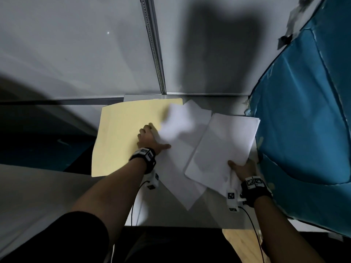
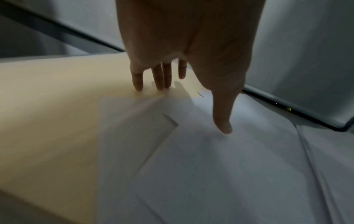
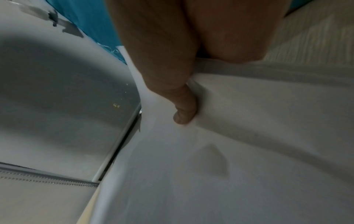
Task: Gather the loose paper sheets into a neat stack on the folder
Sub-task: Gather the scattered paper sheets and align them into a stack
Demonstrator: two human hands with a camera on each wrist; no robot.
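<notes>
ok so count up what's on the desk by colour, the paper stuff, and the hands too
Yellow folder: 1
White paper groups: 2, the spread sheets under the left hand and the bundle the right hand grips; single sheets cannot be counted
Hands: 2
Total: 5

Lying flat on the left, pale yellow folder (image 1: pixel 121 130), closed, near corner overhanging the edge. Spreading beside it to the right, loose white paper sheets (image 1: pixel 180 145), skewed and overlapping, left edges lapping onto the folder. Sitting furthest right, a thicker white bundle (image 1: pixel 224 145), tilting, near edge lifting and creasing slightly.
</notes>
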